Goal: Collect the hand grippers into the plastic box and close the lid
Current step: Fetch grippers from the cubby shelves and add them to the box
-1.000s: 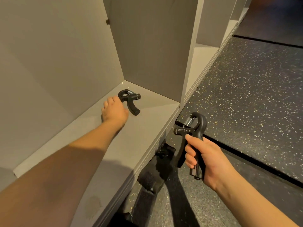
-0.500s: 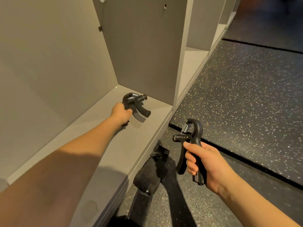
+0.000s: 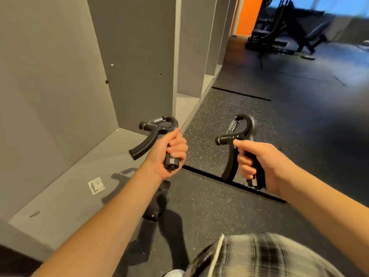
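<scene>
Two black hand grippers are up in the air, one in each fist. The shelf-side gripper [image 3: 154, 128] is held by the left hand [image 3: 169, 150], whose fingers curl tight round one handle. Its other handle juts free toward the cabinet and its spring loop points up. The floor-side gripper [image 3: 227, 137] sits in the right hand [image 3: 257, 162] the same way, with one handle wrapped, the second hanging loose below and the coil on top. Gripping a single handle each keeps the springs unsqueezed and the tools steady for carrying, which suits a collecting trip. The left one hangs over the front edge of the grey shelf [image 3: 79, 176], which bears a small white sticker [image 3: 96, 185]. The right one is out over the speckled rubber floor [image 3: 219, 116]. The plastic box is nowhere in view, so both tools have yet to be dropped in and the lid step is likely well off. A plaid garment [image 3: 269, 256] shows at the bottom edge.
</scene>
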